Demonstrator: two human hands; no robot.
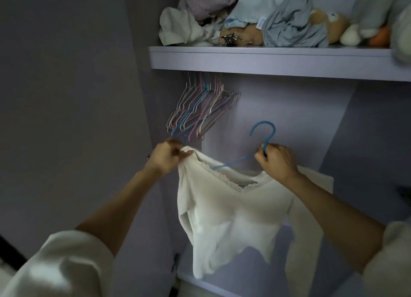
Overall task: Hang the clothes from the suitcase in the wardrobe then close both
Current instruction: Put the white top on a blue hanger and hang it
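White ribbed top (226, 212): left hand (165, 155) pinches shoulder; right hand (277, 158) grips blue wire hanger (265, 138).

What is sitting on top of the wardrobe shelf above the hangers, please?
On the shelf lie crumpled clothes: a white piece, a striped one and light blue ones. Brown soft toys lie partly buried under them. Whatever sits further back is hidden.

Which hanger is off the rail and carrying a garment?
The blue hanger gripped by the right hand, threaded into the white top. The other hangers are bunched bare under the shelf.
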